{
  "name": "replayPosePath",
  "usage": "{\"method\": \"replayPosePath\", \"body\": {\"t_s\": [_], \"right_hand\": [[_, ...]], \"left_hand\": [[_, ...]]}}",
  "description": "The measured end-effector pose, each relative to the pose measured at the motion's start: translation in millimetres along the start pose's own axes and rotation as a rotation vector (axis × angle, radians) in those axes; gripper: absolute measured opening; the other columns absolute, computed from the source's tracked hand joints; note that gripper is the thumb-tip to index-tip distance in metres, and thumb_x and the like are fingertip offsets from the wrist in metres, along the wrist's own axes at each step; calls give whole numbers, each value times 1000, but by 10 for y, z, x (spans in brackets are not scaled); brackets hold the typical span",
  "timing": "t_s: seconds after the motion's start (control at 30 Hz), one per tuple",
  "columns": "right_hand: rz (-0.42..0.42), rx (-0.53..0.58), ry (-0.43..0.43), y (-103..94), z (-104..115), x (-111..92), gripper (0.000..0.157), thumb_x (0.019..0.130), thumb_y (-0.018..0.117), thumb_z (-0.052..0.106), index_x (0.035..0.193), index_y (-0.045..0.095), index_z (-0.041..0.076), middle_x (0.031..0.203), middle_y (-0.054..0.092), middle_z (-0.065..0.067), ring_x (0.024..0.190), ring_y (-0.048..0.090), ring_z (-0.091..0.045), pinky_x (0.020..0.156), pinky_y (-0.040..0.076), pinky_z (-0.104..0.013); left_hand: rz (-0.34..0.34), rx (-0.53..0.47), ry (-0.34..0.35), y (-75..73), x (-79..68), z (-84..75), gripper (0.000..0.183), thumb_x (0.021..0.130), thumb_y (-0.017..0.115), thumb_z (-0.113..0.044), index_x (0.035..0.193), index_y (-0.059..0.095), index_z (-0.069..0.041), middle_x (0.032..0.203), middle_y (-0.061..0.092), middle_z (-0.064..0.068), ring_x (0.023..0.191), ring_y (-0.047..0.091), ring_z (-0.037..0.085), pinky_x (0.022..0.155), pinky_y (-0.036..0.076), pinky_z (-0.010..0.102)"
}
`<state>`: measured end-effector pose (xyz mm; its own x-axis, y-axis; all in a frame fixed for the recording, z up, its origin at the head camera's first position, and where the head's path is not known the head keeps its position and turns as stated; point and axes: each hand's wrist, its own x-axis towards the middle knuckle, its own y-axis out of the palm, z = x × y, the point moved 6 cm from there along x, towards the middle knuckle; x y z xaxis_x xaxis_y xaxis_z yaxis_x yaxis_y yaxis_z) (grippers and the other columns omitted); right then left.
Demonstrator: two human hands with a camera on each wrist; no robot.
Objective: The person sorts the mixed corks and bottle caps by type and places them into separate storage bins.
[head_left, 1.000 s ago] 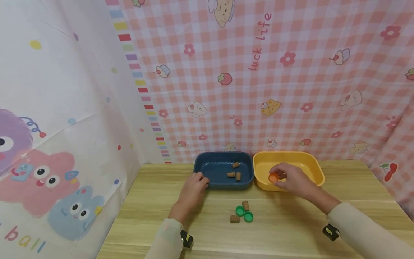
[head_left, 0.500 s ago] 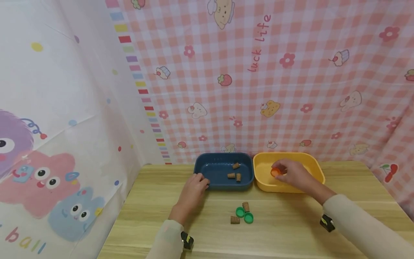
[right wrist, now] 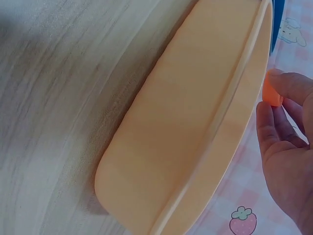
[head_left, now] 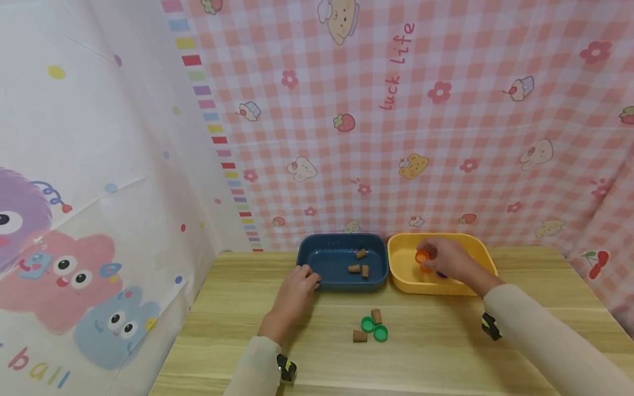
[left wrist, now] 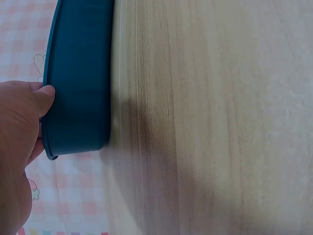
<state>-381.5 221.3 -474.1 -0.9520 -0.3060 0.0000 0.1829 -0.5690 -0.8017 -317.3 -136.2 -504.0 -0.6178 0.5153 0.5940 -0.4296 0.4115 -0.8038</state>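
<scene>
My left hand (head_left: 296, 289) grips the near left corner of the dark blue container (left wrist: 80, 73). In the left wrist view its thumb lies at the rim with fingers on the inner side. Inside that container, toward its right end, lie several small corks (head_left: 354, 268). My right hand (head_left: 448, 261) pinches an orange bottle cap (right wrist: 271, 90) between thumb and fingers, above the yellow container (right wrist: 171, 107). Just below the hand, more orange and a dark blue piece (head_left: 442, 274) show inside the yellow container, partly hidden by the hand.
In front of the containers, on the wooden table (head_left: 436, 352), lie two green bottle caps (head_left: 380, 333) and two corks (head_left: 360, 336). The containers stand side by side against a pink checked cloth (head_left: 366, 143). A white printed cloth (head_left: 148, 231) hangs at the left.
My right hand has moved slightly farther back over the yellow container, with the orange bottle cap held. The dark blue piece has come into view below it. My left hand stays put.
</scene>
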Motion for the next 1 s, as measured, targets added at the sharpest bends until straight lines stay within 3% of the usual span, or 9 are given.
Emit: {"method": "replayPosePath", "body": {"t_s": [0.33,1.0], "right_hand": [[55,-11,61,48,-80,125,31,90,77,7,119,67,-1,107,70,-15,95,62,-28,88,55,-46],[41,70,136,95,-119,251,33,94,75,10,124,66,-1,123,65,-22,107,65,-34,92,58,-46]], "left_hand": [[3,-15,-6,8,0,12,5,92,77,-7,96,77,-9,88,60,3,77,52,20,71,49,33],[-2,-13,4,1,6,10,5,91,77,-6,95,77,-8,88,61,4,77,54,21,71,50,33]]}}
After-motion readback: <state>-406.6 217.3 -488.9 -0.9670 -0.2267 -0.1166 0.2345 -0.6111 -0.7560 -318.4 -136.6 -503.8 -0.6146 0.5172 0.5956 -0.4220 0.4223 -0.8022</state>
